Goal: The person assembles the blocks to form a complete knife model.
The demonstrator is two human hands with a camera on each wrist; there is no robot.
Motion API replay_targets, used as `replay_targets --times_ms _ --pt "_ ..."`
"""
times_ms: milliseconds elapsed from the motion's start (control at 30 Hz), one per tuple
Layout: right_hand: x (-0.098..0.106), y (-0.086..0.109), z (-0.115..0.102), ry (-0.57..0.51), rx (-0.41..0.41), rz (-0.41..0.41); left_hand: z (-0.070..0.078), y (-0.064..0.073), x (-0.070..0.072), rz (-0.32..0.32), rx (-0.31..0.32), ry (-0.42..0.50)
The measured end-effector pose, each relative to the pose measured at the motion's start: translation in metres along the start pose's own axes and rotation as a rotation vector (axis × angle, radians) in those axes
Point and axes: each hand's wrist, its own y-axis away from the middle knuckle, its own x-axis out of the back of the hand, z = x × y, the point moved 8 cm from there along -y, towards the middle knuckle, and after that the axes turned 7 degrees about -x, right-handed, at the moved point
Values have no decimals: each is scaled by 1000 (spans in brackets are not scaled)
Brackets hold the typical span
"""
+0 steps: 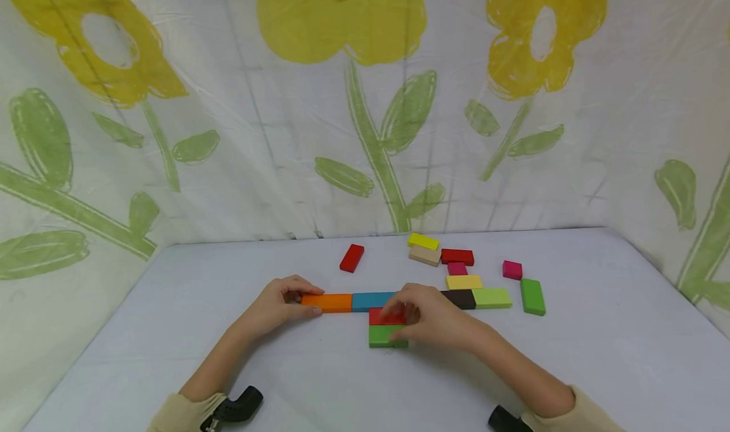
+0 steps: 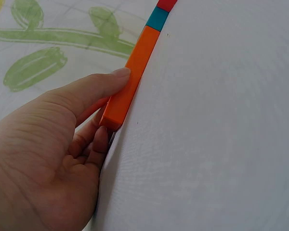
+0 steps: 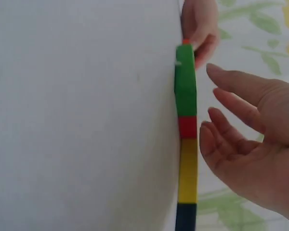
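My left hand pinches the outer end of an orange block, thumb on one long side and fingers on the other. A blue block adjoins it in a row, which runs on to a black block and a light green block. A yellow block shows in the right wrist view, hidden in the head view by my right hand. Beneath that hand lie a red block and a green block, side by side. Its fingers are spread and look apart from the blocks.
Behind the row are a red block, a bright yellow block, a beige block, another red block, a small pink block and a pale yellow block. Another pink block and a green block lie right.
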Motion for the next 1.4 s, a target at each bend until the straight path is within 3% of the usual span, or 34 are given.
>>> replay_targets --times_ms 233,467,733,1100,1400 --pt "29 4 7 52 -34 72 -1 0 -1 0 -8 0" --pt "59 8 20 103 -1 154 -1 0 -1 -1 -9 1" --pt "86 16 43 176 -80 225 0 1 -1 -1 -17 4" --pt "103 22 74 165 -204 190 0 1 -1 -6 -18 8" --pt "108 24 83 157 -225 204 0 0 0 -6 -14 -5"
